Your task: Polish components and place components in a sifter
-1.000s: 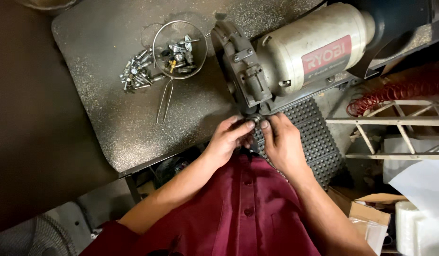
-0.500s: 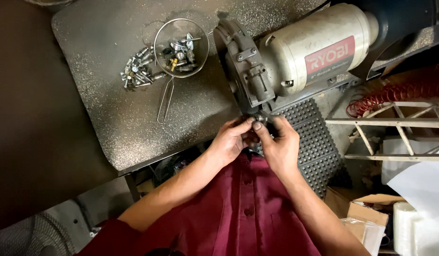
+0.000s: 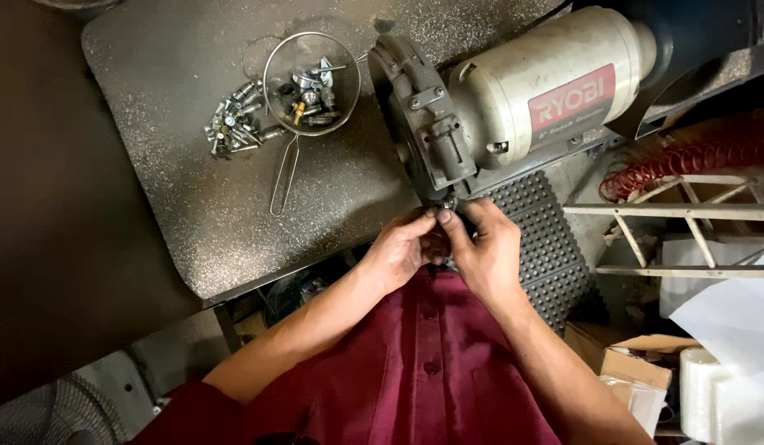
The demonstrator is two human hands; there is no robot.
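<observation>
A small metal part (image 3: 444, 216) — likely hard, light, slippery — was pinched by left hand (image 3: 402, 250) and right hand (image 3: 487, 251) fingertips at the bench grinder's (image 3: 514, 107) six o'clock.

Bench grinder (image 3: 514, 107): cream painted motor housing, dull, grimy; wheel guard (image 3: 419, 124) grey cast metal, matt. Tabletop (image 3: 176, 198) grey, rough, speckled w/ shiny grit. Strainer (image 3: 310, 82) fine wire mesh, bright metal. Loose fittings (image 3: 233, 125) plated metal, glossy. Mat (image 3: 547, 239) black rubber, studded. Shirt (image 3: 431, 371) maroon cloth, matt. Coil hose (image 3: 687, 156) red plastic.
</observation>
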